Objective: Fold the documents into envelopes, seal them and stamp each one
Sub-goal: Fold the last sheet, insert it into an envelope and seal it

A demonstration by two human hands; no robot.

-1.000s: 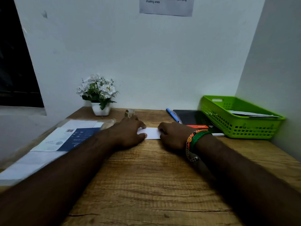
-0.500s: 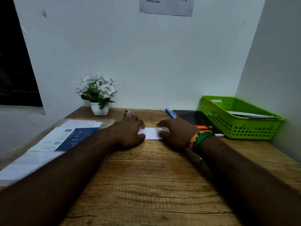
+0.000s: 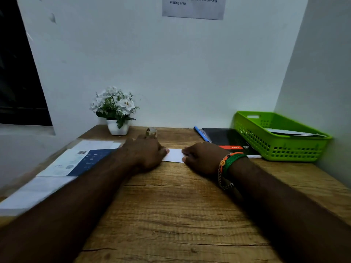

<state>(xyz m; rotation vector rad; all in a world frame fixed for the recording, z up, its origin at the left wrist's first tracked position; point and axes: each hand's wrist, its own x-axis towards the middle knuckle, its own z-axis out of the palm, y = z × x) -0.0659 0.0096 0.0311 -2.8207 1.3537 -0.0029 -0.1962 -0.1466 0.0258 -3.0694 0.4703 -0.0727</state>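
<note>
A person's left hand (image 3: 146, 153) and right hand (image 3: 201, 158) lie palm-down on a folded white paper (image 3: 173, 155) at the middle of a wooden desk (image 3: 171, 215), each hand covering one end so that only a short strip shows between them. The fingers of both are laid flat on the sheet rather than curled round it, thumbs nearest the bare strip. The right wrist wears orange and green thread bands (image 3: 230, 160) and a chain. To the left, a stack of printed sheets (image 3: 76, 162) lies on the desk; the top one is part white, part dark blue and carries a barcode, its smaller print too blurred to read. Against the back wall stand a white pot of white flowers (image 3: 115, 111) and, just behind the left hand, a small tape roll (image 3: 151, 132). To the right lie a blue pen (image 3: 200, 133) and a black folder (image 3: 228, 139) with an orange label whose lettering is not legible. A green plastic basket (image 3: 273, 147) beside it holds papers. A notice on the wall (image 3: 193, 7) reads in part "Place the envelope in the pending mailing area".
</note>
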